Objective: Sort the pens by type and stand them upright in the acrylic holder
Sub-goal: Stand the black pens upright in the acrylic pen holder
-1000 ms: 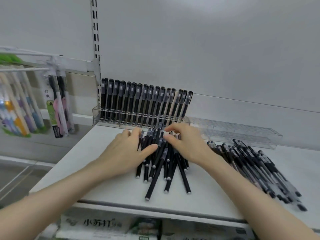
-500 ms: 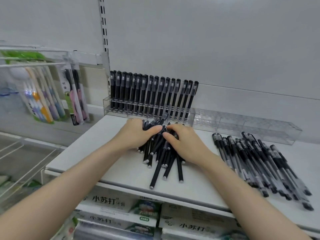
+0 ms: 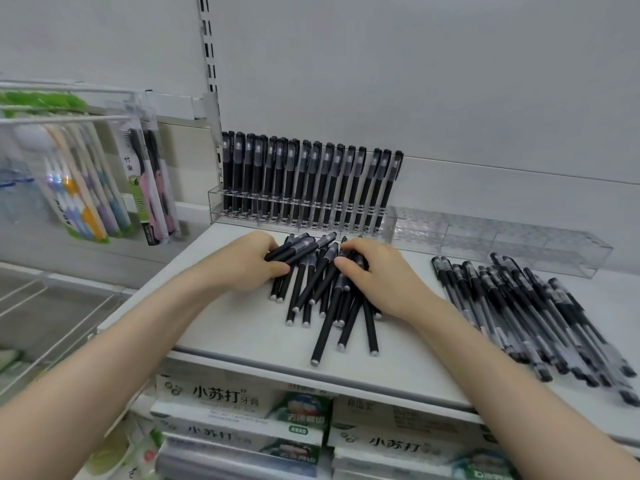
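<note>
A loose pile of matte black pens lies on the white shelf. My left hand grips a few of these pens at the pile's left top. My right hand curls over the pile's right top, fingers around some pens. Behind them, the clear acrylic holder carries a row of black pens standing upright in its left part. The holder's right part has no pens in it. A second pile of clear-barrelled pens lies at the right.
Packaged toothbrushes hang from hooks at the left. Toothpaste boxes fill the shelf below the front edge. A wire shelf sits lower left. The grey back wall rises directly behind the holder.
Both hands have closed in on the top of the black pile and gathered pens there. The view has shifted, so the shelf appears further right.
</note>
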Demonstrator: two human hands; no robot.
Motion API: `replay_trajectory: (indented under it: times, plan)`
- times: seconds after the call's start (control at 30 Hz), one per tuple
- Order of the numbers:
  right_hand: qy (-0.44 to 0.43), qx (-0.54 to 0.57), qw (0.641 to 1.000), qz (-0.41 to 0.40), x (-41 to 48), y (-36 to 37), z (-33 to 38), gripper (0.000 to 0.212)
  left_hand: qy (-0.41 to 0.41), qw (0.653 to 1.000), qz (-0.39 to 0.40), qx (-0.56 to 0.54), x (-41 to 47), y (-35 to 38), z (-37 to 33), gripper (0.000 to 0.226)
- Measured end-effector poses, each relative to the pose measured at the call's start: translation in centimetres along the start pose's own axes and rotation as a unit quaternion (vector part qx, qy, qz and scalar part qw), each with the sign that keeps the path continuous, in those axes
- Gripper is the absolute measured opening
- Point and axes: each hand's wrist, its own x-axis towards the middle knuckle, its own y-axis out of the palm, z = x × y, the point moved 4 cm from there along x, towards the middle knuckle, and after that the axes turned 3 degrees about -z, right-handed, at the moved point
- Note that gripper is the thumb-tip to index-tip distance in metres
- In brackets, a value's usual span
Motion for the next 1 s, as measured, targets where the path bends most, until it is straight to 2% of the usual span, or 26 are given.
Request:
replay_trajectory:
  times: [0.13, 0.23, 0.27, 0.33, 0.4, 0.53, 0.67, 0.77, 0.87, 0.93, 1.0]
  plan:
    - [0.009, 0.004, 1.0, 0.005, -0.1, 0.0, 0.0, 0.03, 0.01, 1.0, -0.003, -0.015, -0.3, -0.6, 0.1, 0.017]
    - [0.02, 0.006, 1.0, -0.014, -0.1, -0.4, -0.3, 0.031, 0.02, 0.989, 0.014, -0.148, -1.1, -1.1, 0.2, 0.01]
    - [0.022, 0.032, 0.999, -0.026, -0.2, -0.6, -0.1, 0.032, 0.031, 0.979, 0.023, -0.198, -1.5, -1.3, 0.0, 0.009]
    - [0.034, 0.158, 0.986, -0.041, -0.3, -1.4, 0.6, 0.032, 0.065, 0.956, 0.041, -0.283, -2.1, -1.3, -0.8, 0.012]
    - [0.053, 0.306, 0.949, -0.046, -0.2, -1.8, 1.4, 0.022, 0.099, 0.938, 0.058, -0.326, -2.6, -0.9, -1.9, 0.013]
    - [0.05, 0.411, 0.902, -0.127, 0.9, -3.7, 2.8, 0.025, 0.115, 0.917, 0.091, -0.371, -2.3, -0.4, -3.2, 0.01]
    - [0.044, 0.438, 0.884, -0.159, 2.8, -4.6, 3.7, 0.022, 0.127, 0.908, 0.119, -0.381, -0.4, -0.6, -3.6, 0.013]
    - [0.029, 0.436, 0.873, -0.219, 4.5, -5.7, 3.8, 0.021, 0.123, 0.903, 0.086, -0.402, 1.9, -1.1, -3.4, 0.014]
    - [0.019, 0.375, 0.878, -0.296, 6.1, -6.9, 3.1, 0.038, 0.125, 0.909, 0.014, -0.398, 4.6, -2.3, -2.7, 0.014]
    - [0.008, 0.3, 0.896, -0.329, 7.3, -7.3, 2.6, 0.049, 0.121, 0.896, -0.012, -0.427, 6.1, -2.7, -2.5, 0.012]
    - [0.005, 0.242, 0.905, -0.349, 8.2, -7.3, 2.3, 0.052, 0.122, 0.88, -0.026, -0.459, 7.1, -2.3, -2.5, 0.013]
